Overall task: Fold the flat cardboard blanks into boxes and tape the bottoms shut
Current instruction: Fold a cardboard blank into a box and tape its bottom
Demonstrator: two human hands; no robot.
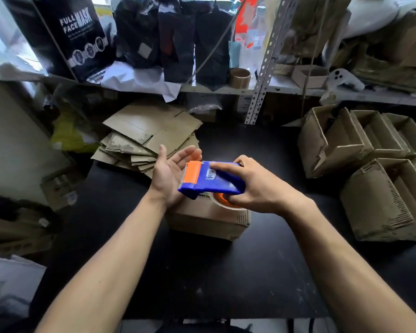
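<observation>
Box (209, 222): mid-table, under both hands, apparently bottom up for taping. Right hand (257, 188) grasps the dispenser (211, 179) just above it, blade end left; left hand (172, 169) lies palm up, fingers released, beside that end, likely to catch tape. Blanks (144, 140) stacked far left; finished boxes (375, 169) right.

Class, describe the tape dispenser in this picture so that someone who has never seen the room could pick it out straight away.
Start at the black worktable and find the closed brown cardboard box near its middle. Just above that box the right hand grips a blue plastic tape dispenser, beside the open left hand. It is the only bright blue thing there, with an orange roller at its front end.
</observation>
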